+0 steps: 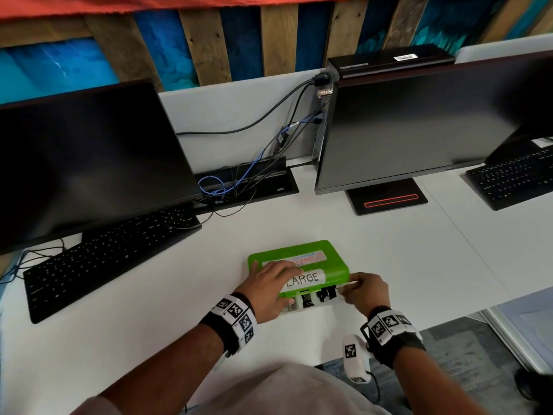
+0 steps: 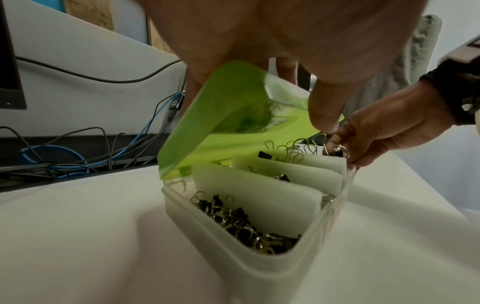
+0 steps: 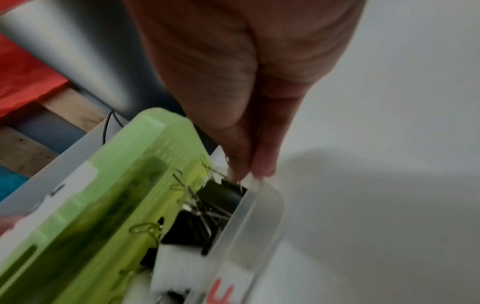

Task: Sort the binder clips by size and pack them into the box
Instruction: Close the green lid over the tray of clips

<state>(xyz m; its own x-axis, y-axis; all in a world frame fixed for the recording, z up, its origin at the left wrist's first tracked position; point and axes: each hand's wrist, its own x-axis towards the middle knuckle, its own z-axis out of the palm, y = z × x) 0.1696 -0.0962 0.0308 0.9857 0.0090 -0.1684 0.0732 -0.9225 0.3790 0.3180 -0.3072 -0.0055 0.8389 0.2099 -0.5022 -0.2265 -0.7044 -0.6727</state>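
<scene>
We are noting a black keyboard (image 1: 110, 259) lying at the lower left of the head view, under a dark monitor (image 1: 89, 157) filling the left side. A tangle of black and blue cables (image 1: 239, 178) is sitting in a tray at centre frame.

Just below centre, the box (image 1: 311, 305) is resting on the white desk (image 1: 389, 250); its green lid (image 1: 299, 259), carrying a label reading LARGE, is standing partly raised over the clear base. Our left hand (image 1: 269, 290) is lying across the lid from the left, fingers spread over its top and thumb tucked under its front edge, so the hand is gripping the lid. In the left wrist view the lid (image 2: 221, 115) is tilting up at centre frame, and white foam dividers (image 2: 259, 195) are splitting the box (image 2: 233, 246) into compartments. Small binder clips (image 2: 233, 220) are filling the nearest one, low in that frame; larger clips are sitting in the compartments behind.

Right of the box in the head view, our right hand (image 1: 365, 290) is reaching in at the right end. In the right wrist view its fingertips (image 3: 259, 164) are pinching together at the wire handle of a large binder clip (image 3: 221, 197) sitting in the end compartment, mid-frame. A second monitor (image 1: 419, 124) is standing at upper right.
</scene>
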